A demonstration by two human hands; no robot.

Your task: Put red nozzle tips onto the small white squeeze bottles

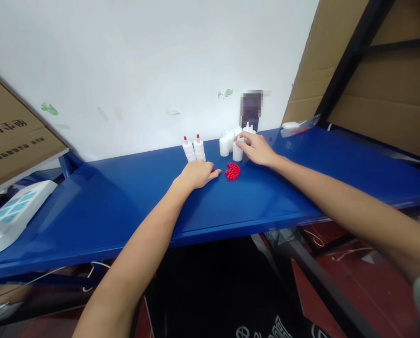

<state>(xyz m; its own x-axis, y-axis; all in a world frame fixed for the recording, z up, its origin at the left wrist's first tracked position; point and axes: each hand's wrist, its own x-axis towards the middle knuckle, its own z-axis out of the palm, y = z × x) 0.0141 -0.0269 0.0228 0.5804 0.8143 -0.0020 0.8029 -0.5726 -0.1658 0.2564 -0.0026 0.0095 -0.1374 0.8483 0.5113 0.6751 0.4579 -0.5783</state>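
My left hand [197, 174] is low over the blue table, palm down, its thumb stretched to the right. A bit of a red cap [213, 170] shows between thumb and forefinger; the other fingers are hidden. Just behind this hand stand two white squeeze bottles, one [188, 150] beside the other [199, 149], both with red tips. My right hand [256, 148] is closed round the upper part of a white bottle [237, 153], which stands upright on the table. A pile of small red caps [233, 172] lies between my hands.
More white bottles [224, 146] stand behind my right hand, near the wall. One loose red cap [270, 138] and a clear plastic bag [299, 126] lie to the right. At the far left are a white device [18, 211] and a cardboard box [16, 136]. The blue table [100, 202] meets the wall.
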